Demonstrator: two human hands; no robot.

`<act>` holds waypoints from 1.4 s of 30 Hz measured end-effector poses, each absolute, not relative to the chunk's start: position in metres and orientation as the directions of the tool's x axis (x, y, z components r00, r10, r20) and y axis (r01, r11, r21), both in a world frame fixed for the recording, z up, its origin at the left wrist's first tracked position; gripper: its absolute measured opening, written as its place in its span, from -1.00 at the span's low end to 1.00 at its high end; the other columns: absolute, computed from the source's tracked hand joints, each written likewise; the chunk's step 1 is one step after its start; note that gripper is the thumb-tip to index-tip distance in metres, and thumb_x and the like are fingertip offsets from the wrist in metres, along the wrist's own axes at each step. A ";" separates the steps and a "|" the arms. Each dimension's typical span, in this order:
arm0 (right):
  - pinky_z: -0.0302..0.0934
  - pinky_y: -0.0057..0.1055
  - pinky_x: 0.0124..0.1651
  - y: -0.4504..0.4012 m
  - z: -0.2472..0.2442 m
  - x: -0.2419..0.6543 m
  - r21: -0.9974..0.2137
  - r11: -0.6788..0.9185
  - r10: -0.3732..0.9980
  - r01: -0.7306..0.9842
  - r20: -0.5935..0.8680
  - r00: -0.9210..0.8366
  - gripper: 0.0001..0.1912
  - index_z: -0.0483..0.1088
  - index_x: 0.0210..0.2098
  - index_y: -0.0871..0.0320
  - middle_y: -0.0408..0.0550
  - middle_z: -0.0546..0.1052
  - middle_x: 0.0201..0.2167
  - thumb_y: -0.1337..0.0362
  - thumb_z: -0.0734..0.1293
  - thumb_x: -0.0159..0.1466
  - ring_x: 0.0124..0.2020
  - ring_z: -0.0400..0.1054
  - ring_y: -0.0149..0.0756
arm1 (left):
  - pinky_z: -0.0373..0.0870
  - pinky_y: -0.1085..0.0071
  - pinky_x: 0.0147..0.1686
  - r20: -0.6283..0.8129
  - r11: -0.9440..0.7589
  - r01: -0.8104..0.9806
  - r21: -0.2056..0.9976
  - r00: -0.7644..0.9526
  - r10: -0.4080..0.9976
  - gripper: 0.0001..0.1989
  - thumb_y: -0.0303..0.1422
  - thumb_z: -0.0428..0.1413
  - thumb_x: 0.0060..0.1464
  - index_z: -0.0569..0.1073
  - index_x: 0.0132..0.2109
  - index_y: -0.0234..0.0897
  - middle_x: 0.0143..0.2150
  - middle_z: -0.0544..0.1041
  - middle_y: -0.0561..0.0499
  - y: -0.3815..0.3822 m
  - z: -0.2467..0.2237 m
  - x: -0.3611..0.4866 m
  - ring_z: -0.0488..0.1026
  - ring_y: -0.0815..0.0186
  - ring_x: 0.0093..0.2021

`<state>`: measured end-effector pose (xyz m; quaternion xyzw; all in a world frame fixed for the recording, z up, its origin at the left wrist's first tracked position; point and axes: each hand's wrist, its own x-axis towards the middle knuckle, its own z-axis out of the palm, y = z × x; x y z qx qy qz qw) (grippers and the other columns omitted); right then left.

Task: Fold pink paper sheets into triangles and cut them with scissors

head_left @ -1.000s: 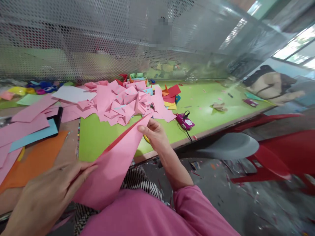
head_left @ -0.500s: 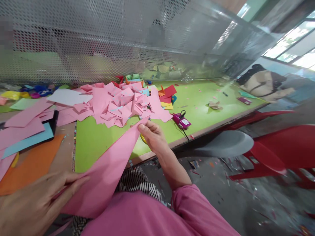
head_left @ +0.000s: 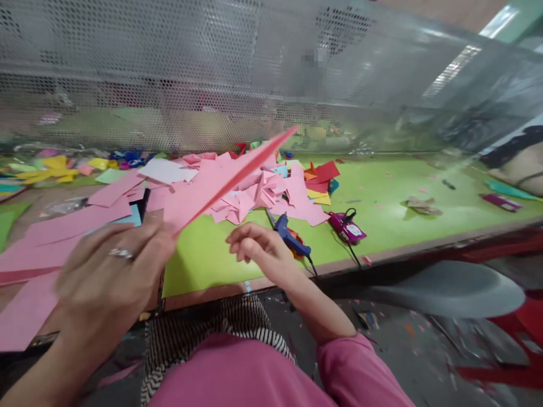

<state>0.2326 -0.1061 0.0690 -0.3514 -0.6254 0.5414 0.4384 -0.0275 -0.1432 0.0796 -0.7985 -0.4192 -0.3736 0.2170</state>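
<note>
My left hand (head_left: 121, 271), with a ring on one finger, is closed on the lower end of a folded pink paper sheet (head_left: 220, 186). The sheet slants up and to the right, its tip in front of the mesh panel. My right hand (head_left: 258, 246) is off the paper, fingers loosely curled with nothing visible in them, above the green table top (head_left: 199, 260). Just right of it lies a blue hot glue gun (head_left: 291, 234), over a roll partly hidden beneath it. A heap of folded pink paper pieces (head_left: 254, 198) sits behind.
More pink sheets (head_left: 80, 223) spread over the table's left side. A purple device with a cord (head_left: 347, 227) lies near the front edge, and crumpled brown paper (head_left: 423, 206) is farther right. A perforated metal panel (head_left: 190, 68) closes off the back. A grey chair (head_left: 458, 288) stands at right.
My right hand has let go of the paper's tip. My left hand has raised the sheet, which now points up and right. The view has turned left, and the glue gun has come into sight.
</note>
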 end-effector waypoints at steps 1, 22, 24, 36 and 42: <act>0.22 -0.47 -0.42 -0.105 0.067 0.227 -0.991 0.129 0.903 -0.015 0.124 -0.412 -0.43 0.46 -0.25 0.14 -0.12 0.53 -0.39 -0.29 0.36 0.24 -0.47 0.35 -0.46 | 0.36 0.19 0.00 0.758 -0.530 0.823 -0.205 0.476 0.445 -0.76 -0.49 0.15 0.21 0.55 0.01 -0.29 -0.15 0.64 -0.10 -0.140 0.080 -0.018 0.48 0.10 -0.21; 0.20 -0.52 -0.45 -0.050 0.062 0.232 -0.925 0.319 0.749 0.205 0.114 -0.653 -0.59 0.25 -0.52 0.11 -0.26 0.37 -0.62 0.03 0.34 0.35 -0.54 0.35 -0.49 | 0.36 0.12 0.14 0.229 -0.224 0.591 0.775 0.067 0.971 -0.36 0.08 0.25 0.04 0.51 0.13 -0.25 0.13 0.59 -0.18 -0.060 0.103 -0.004 0.50 -0.02 0.13; 0.15 -0.52 -0.45 -0.047 0.077 0.232 -0.868 0.423 0.680 0.259 0.115 -0.724 -0.61 0.24 -0.52 0.11 -0.25 0.37 -0.61 0.09 0.30 0.38 -0.52 0.35 -0.48 | 0.49 0.22 -0.07 0.006 -0.086 0.365 0.927 0.214 0.977 -0.39 0.08 0.35 -0.14 0.59 -0.05 -0.27 -0.02 0.65 -0.17 -0.042 0.109 -0.006 0.58 0.05 -0.05; -0.14 -0.41 -0.43 -0.060 0.077 0.224 -0.807 0.447 0.854 0.386 0.256 -0.454 -0.58 0.21 -0.53 0.11 -0.28 0.14 -0.59 0.06 0.29 0.39 -0.52 -0.01 -0.46 | 0.48 0.42 -0.45 -0.010 0.009 -0.114 0.993 -0.007 1.000 -0.62 -0.17 0.49 -0.31 0.62 -0.33 -0.26 -0.37 0.66 0.02 -0.045 0.099 0.012 0.51 0.33 -0.47; -0.13 -0.39 -0.42 -0.069 0.071 0.221 -0.750 0.477 0.857 0.457 0.281 -0.433 -0.59 0.24 -0.53 0.12 -0.28 0.14 -0.60 0.09 0.31 0.39 -0.53 -0.02 -0.46 | 0.25 0.50 -0.61 0.004 -0.009 -0.165 0.986 -0.032 0.999 -0.59 -0.07 0.46 -0.30 0.54 -0.43 -0.25 -0.55 0.50 0.12 -0.045 0.094 0.010 0.33 0.43 -0.60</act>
